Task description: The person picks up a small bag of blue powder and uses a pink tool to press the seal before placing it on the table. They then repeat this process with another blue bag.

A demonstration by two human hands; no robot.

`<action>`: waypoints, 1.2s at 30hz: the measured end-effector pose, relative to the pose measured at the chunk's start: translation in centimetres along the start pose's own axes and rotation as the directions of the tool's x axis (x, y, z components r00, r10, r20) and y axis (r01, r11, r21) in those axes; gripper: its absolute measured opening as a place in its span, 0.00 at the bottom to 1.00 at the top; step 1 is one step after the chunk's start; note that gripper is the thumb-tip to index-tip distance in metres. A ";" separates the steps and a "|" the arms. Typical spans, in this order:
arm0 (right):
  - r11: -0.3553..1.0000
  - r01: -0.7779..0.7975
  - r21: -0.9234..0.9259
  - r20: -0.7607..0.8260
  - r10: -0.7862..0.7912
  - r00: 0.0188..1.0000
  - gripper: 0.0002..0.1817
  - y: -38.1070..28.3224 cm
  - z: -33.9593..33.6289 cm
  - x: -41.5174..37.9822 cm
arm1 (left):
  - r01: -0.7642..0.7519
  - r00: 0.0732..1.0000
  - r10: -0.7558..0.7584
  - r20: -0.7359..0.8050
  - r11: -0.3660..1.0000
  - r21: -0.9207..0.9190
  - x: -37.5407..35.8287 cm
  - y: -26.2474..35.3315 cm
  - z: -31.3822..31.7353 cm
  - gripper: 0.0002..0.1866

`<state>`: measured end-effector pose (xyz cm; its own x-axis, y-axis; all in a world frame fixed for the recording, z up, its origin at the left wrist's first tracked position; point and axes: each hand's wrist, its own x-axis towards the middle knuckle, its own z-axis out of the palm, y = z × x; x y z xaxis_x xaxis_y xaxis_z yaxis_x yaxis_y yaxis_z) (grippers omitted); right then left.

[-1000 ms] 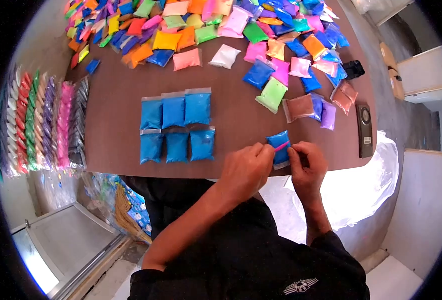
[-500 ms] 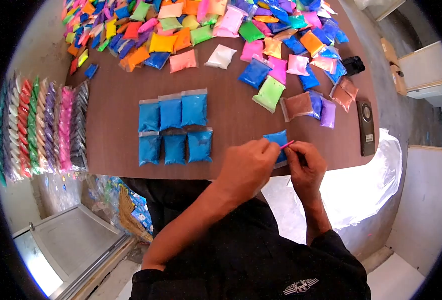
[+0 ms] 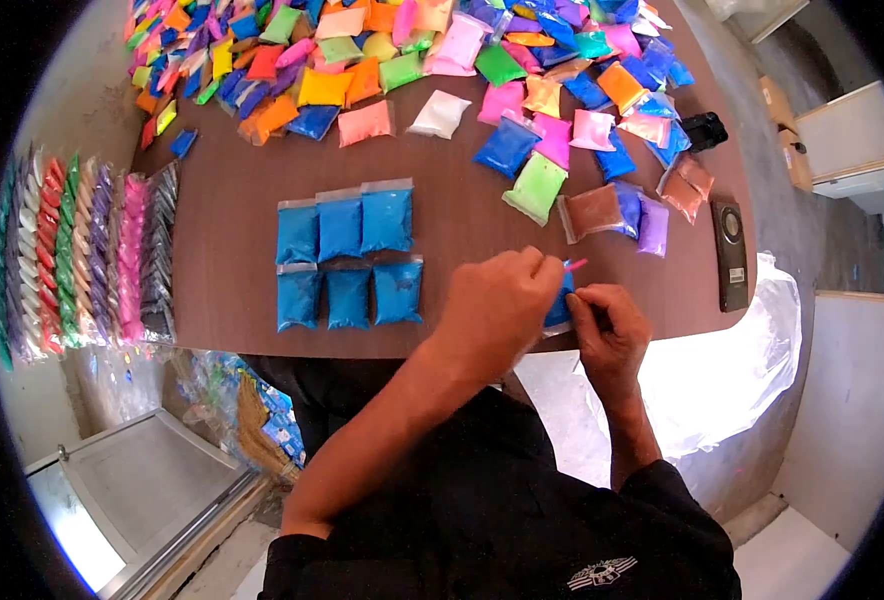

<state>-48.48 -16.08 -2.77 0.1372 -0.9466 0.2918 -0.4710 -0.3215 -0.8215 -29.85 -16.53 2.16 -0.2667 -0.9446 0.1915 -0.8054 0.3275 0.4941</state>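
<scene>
A blue packet (image 3: 559,308) lies near the table's front edge, partly hidden behind my hands. My left hand (image 3: 497,312) is closed at the packet's left side, and a thin pink stick (image 3: 576,265) pokes out past its fingertips. What kind of tool the stick is cannot be made out. My right hand (image 3: 614,330) pinches the packet's right edge between thumb and fingers. To the left, several filled blue packets lie in two rows, among them an upper one (image 3: 387,217) and a lower one (image 3: 349,298).
A heap of colourful packets (image 3: 322,87) covers the table's far side. Twisted coloured bundles (image 3: 67,255) line the left edge. A dark device with a round dial (image 3: 731,255) lies at the right edge, and a small black object (image 3: 705,131) sits farther back.
My left hand has risen slightly, and the pink stick has moved up, away from my right fingertips. My right hand stays almost in place at the packet.
</scene>
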 end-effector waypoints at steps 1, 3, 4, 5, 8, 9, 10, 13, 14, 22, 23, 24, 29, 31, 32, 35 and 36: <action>1.000 0.005 0.006 -0.015 -0.005 1.000 0.05 0.1 0.0 0.0 | -0.017 1.000 0.017 0.006 0.999 -0.044 -0.3 0.5 0.0 0.05; 1.000 0.020 -0.005 -0.011 -0.020 1.000 0.05 0.2 0.0 0.1 | -0.005 1.000 0.006 0.016 0.998 -0.055 -1.2 0.6 0.9 0.05; 0.999 0.033 -0.015 -0.008 -0.033 0.999 0.05 0.2 -0.1 0.1 | 0.006 1.000 -0.004 0.027 0.998 -0.066 -1.4 0.5 1.4 0.05; 0.999 0.033 -0.016 -0.010 -0.033 0.999 0.05 0.2 -0.1 0.1 | 0.003 1.000 -0.001 0.027 0.998 -0.067 -1.5 0.2 1.7 0.05; 1.000 -0.004 0.008 -0.009 0.004 1.000 0.04 0.2 -0.1 0.0 | 0.046 0.999 -0.047 -0.010 0.997 -0.057 -1.5 -0.9 2.0 0.05; 1.000 -0.014 0.013 -0.007 0.014 1.000 0.04 0.3 -0.1 -0.1 | 0.072 0.997 -0.073 -0.037 0.997 -0.031 -1.5 -1.5 2.2 0.04; 1.000 -0.022 0.019 -0.006 0.022 1.000 0.04 0.4 -0.1 -0.2 | 0.098 0.993 -0.099 -0.065 0.995 -0.005 -1.6 -1.8 2.3 0.04; 1.000 0.001 -0.019 0.018 -0.001 1.000 0.04 0.1 -0.1 -0.1 | 0.175 0.982 -0.180 -0.060 0.982 -0.077 -2.2 -2.0 1.5 0.04; 1.000 0.000 -0.016 0.023 0.000 1.000 0.04 0.1 0.0 -0.2 | 0.180 0.981 -0.185 -0.059 0.981 -0.075 -2.5 -1.6 1.3 0.04; 0.998 0.038 -0.047 0.005 -0.038 0.999 0.07 0.0 0.2 -0.2 | 0.156 0.987 -0.161 -0.015 0.972 -0.174 -3.7 -0.8 2.4 0.06; 0.998 0.040 -0.049 0.007 -0.040 0.999 0.07 -0.1 0.2 -0.1 | 0.157 0.987 -0.162 -0.017 0.972 -0.177 -3.3 -1.0 2.4 0.06; 0.997 0.048 -0.055 0.020 -0.047 0.999 0.08 -0.2 0.2 0.0 | 0.170 0.984 -0.175 -0.019 0.971 -0.171 -2.9 -1.1 2.3 0.06; 0.993 0.083 -0.082 0.045 -0.079 0.996 0.10 -0.1 0.1 0.0 | 0.220 0.969 -0.231 -0.086 0.967 -0.127 -2.1 -1.9 1.9 0.06; 0.988 0.094 -0.119 0.029 -0.091 0.995 0.10 -0.1 0.2 -0.2 | 0.180 0.972 -0.212 -0.103 0.949 -0.260 -2.4 -1.1 1.0 0.06; 0.989 0.092 -0.118 0.033 -0.089 0.995 0.10 0.0 0.4 -0.3 | 0.185 0.971 -0.217 -0.101 0.948 -0.260 -2.7 -0.6 0.7 0.06; 0.986 0.115 -0.119 -0.005 -0.116 0.993 0.10 0.3 0.6 -0.3 | 0.202 0.973 -0.227 -0.039 0.922 -0.329 -3.4 0.5 0.5 0.05; 0.984 0.115 -0.139 0.005 -0.115 0.993 0.10 0.3 0.6 -0.3 | 0.225 0.972 -0.236 -0.003 0.928 -0.296 -3.7 0.4 1.0 0.05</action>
<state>-48.17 -15.95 -3.36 0.1945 -0.9033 0.3823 -0.5690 -0.4214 -0.7062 -29.71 -12.97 0.77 -0.0675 -0.9951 0.0720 -0.6506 0.0986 0.7530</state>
